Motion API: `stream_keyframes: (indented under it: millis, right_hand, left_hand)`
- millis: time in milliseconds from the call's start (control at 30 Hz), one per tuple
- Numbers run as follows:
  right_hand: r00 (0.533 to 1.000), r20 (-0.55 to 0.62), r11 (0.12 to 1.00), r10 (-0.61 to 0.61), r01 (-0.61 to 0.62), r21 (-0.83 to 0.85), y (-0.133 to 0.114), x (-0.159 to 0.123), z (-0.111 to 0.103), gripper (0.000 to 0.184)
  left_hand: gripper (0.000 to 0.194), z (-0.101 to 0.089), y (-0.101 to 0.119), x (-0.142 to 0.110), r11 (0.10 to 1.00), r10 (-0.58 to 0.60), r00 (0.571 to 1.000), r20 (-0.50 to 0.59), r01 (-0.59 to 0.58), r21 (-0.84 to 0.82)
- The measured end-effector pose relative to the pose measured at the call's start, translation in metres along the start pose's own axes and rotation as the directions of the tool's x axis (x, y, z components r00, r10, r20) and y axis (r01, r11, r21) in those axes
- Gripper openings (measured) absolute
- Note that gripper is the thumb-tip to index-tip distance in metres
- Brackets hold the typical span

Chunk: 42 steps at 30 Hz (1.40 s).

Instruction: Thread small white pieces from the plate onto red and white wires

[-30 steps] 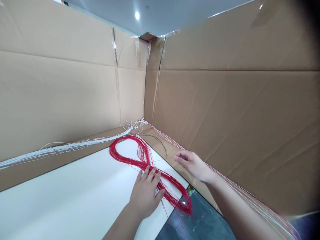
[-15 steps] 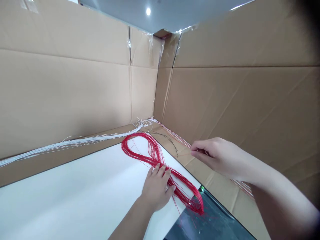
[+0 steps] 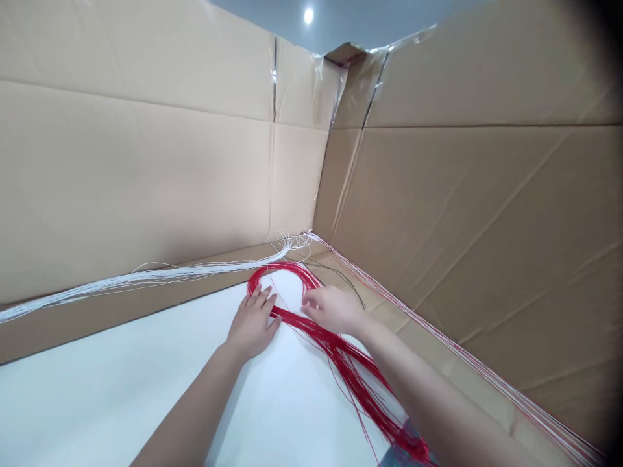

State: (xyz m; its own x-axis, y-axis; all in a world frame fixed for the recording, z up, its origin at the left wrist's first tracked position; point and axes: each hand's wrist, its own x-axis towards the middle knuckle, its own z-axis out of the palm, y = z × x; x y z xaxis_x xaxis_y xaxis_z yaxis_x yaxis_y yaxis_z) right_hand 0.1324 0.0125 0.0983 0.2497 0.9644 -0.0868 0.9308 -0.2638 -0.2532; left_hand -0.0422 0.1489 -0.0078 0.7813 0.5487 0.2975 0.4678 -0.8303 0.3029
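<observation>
Both hands are down on the white tabletop (image 3: 121,389) now, right at the far loop of the red wire bundle (image 3: 341,353). The left hand (image 3: 253,321) lies flat, palm down, fingers spread a little and pointing toward the corner, its fingertips inside the curve of the loop and the edge of the hand touching the red strands where they cross. The right hand (image 3: 333,308) sits just beside it, on the other side of the crossing, fingers bent down onto the strands; from where I stand I cannot tell whether it pinches any of them or only presses on them. The two hands are close, nearly touching, with the red wires running between them. The bundle curves round near the corner of the cardboard walls (image 3: 146,175), then trails back along the right forearm toward the near edge of the table, where the strands bunch up and fray out. Along the foot of the left wall lies a long sheaf of white wires (image 3: 146,279), well apart from the hands, its ends fanned at the corner. A second run of pale wires (image 3: 462,360) follows the foot of the right wall. A single dark wire (image 3: 345,279) curls just beyond the right hand.
</observation>
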Motion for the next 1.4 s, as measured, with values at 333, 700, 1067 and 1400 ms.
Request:
stream_keyframes:
  millis: [333,700,1067,1400]
  right_hand:
    - [0.989,0.132,0.894,0.072,-0.123,0.430,-0.007,0.095,0.059,0.024]
    - [0.997,0.039,0.211,-0.060,-0.025,0.977,0.000,0.080,-0.009,0.024]
    - [0.973,-0.226,0.114,0.038,0.221,0.969,-0.027,0.095,-0.152,0.016]
    - [0.733,-0.657,0.422,0.177,0.547,0.723,-0.036,0.057,-0.287,0.056]
  left_hand:
    - [0.046,0.007,-0.022,0.019,0.999,-0.023,0.996,0.080,0.021,0.025]
    - [0.044,0.010,-0.022,0.022,0.998,-0.064,0.994,0.091,0.064,0.007]
    - [0.043,0.014,-0.022,0.022,0.999,-0.047,0.997,0.057,0.047,-0.008]
    - [0.042,0.019,-0.025,0.022,0.999,-0.029,0.999,0.024,0.030,-0.017]
